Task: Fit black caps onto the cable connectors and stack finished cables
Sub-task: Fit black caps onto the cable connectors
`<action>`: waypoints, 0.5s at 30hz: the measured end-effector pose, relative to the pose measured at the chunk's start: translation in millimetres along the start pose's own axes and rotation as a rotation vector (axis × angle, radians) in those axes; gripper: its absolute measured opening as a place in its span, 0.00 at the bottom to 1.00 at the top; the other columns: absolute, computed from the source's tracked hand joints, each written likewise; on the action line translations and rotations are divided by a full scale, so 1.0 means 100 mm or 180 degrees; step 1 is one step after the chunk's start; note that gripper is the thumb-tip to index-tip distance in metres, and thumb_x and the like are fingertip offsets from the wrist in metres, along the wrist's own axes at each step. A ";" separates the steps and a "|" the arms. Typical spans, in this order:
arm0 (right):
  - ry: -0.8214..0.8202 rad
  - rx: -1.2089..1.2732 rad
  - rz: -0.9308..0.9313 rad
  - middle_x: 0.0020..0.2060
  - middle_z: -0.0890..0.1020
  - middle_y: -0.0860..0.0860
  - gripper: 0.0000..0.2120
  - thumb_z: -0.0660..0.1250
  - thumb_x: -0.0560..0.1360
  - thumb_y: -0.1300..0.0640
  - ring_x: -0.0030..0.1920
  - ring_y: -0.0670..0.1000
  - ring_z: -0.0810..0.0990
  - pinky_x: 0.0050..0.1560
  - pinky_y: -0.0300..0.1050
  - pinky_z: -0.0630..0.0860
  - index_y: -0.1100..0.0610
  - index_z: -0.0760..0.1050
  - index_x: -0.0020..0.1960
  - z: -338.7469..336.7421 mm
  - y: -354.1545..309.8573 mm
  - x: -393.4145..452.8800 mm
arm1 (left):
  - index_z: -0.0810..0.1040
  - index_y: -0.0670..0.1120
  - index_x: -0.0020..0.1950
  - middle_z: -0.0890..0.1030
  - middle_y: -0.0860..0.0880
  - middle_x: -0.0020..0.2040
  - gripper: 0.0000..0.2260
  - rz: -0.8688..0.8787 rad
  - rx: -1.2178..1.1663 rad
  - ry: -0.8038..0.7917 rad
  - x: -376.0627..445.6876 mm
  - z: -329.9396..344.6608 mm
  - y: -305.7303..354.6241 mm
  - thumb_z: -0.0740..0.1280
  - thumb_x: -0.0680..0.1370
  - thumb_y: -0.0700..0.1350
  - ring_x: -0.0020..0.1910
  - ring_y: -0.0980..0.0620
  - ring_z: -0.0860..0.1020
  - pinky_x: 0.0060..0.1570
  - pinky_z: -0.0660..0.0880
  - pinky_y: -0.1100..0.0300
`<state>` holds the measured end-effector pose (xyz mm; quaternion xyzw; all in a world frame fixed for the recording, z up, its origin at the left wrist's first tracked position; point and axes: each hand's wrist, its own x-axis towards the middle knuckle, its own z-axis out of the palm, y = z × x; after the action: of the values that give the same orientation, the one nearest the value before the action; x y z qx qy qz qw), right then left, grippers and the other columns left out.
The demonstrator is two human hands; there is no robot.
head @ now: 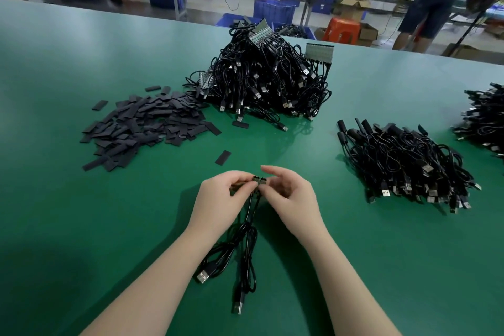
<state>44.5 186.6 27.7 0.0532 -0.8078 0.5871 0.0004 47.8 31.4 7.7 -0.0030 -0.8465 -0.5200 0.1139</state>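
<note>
While fingers half hide it, both hands' grip pinches the connector (259, 180).

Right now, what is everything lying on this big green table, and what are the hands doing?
Table: one, green.
Loose caps: a heap, black, far left.
Single cap: one, black, just beyond the hands.
Uncapped cable pile: one, black, centre back.
Capped cable stack: one, black, right.
Further pile: one, black, right edge.
Held cables: apparently two, black, hanging toward the person.
Connector: pinched between both hands.
Left hand, right hand: centre.
</note>
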 end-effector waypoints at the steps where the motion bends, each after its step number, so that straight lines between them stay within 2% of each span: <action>1: 0.0067 0.0234 0.0046 0.40 0.85 0.47 0.13 0.73 0.74 0.61 0.42 0.46 0.82 0.47 0.36 0.78 0.45 0.81 0.53 -0.01 0.01 -0.01 | 0.83 0.57 0.47 0.83 0.64 0.41 0.06 -0.0028 -0.0164 0.0032 0.01 -0.01 0.00 0.73 0.75 0.46 0.44 0.67 0.80 0.45 0.72 0.76; 4: 0.0169 0.0362 -0.0008 0.39 0.86 0.45 0.08 0.73 0.74 0.59 0.41 0.43 0.84 0.45 0.34 0.77 0.44 0.83 0.45 -0.05 0.01 -0.03 | 0.83 0.58 0.45 0.84 0.61 0.43 0.07 -0.0116 -0.0641 -0.0084 0.01 -0.01 0.03 0.73 0.75 0.44 0.44 0.63 0.82 0.46 0.75 0.72; 7: 0.0132 0.0518 -0.0040 0.34 0.85 0.43 0.10 0.72 0.76 0.59 0.36 0.40 0.81 0.42 0.32 0.76 0.46 0.84 0.39 -0.08 0.01 -0.05 | 0.85 0.58 0.44 0.86 0.57 0.44 0.07 -0.0194 -0.1073 -0.0404 0.00 -0.03 0.07 0.73 0.75 0.45 0.46 0.60 0.83 0.47 0.75 0.71; 10: 0.0061 0.0918 0.0039 0.31 0.82 0.45 0.10 0.71 0.76 0.60 0.34 0.43 0.78 0.41 0.36 0.77 0.47 0.85 0.40 -0.10 0.00 -0.07 | 0.85 0.58 0.46 0.86 0.53 0.45 0.04 -0.0390 -0.1495 -0.0701 -0.01 -0.05 0.10 0.74 0.73 0.50 0.46 0.58 0.83 0.46 0.75 0.70; 12: -0.0024 0.1115 0.0090 0.33 0.83 0.46 0.09 0.71 0.76 0.60 0.34 0.43 0.78 0.41 0.36 0.77 0.49 0.86 0.41 -0.11 0.00 -0.07 | 0.86 0.56 0.45 0.86 0.52 0.44 0.07 -0.0509 -0.1678 -0.0743 -0.01 -0.06 0.11 0.75 0.69 0.53 0.43 0.58 0.83 0.44 0.75 0.69; 15: -0.0165 0.1327 0.0142 0.34 0.84 0.48 0.08 0.70 0.77 0.61 0.34 0.44 0.79 0.39 0.36 0.77 0.52 0.85 0.41 -0.10 0.00 -0.07 | 0.86 0.50 0.44 0.86 0.48 0.43 0.08 -0.0681 -0.1967 -0.0859 -0.01 -0.06 0.12 0.74 0.69 0.50 0.41 0.56 0.82 0.43 0.76 0.66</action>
<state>50.8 197.3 30.1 0.0494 -0.6695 0.7398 -0.0443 51.1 32.0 20.4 -0.0174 -0.6521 -0.7555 -0.0604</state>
